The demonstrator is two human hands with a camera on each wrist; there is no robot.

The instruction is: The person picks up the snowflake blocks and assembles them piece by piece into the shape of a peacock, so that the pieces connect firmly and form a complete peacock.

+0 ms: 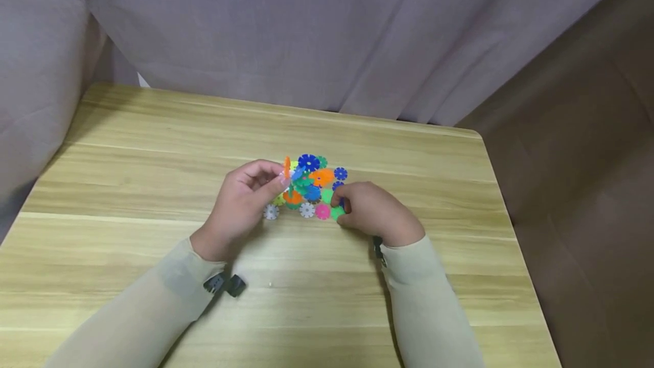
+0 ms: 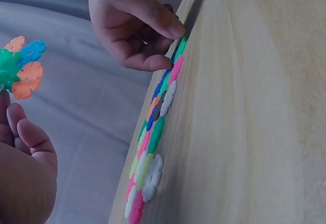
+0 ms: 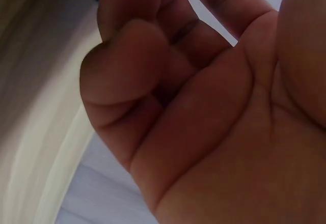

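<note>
Your left hand (image 1: 240,200) pinches small cluster of joined plastic discs (image 1: 293,178), lifted above pile. Your right hand (image 1: 370,209) rests at pile's right edge, fingertips (image 2: 173,28) curled onto green disc (image 1: 336,213) lying on table (image 1: 128,152). Loose disc pile (image 1: 311,189) sits mid-table, between both hands.

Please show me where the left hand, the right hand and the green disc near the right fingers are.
left hand (image 1: 237,206): head view, back of the hand.
right hand (image 1: 375,212): head view, the knuckles.
green disc (image 1: 335,213): head view, its visible flat face.
</note>
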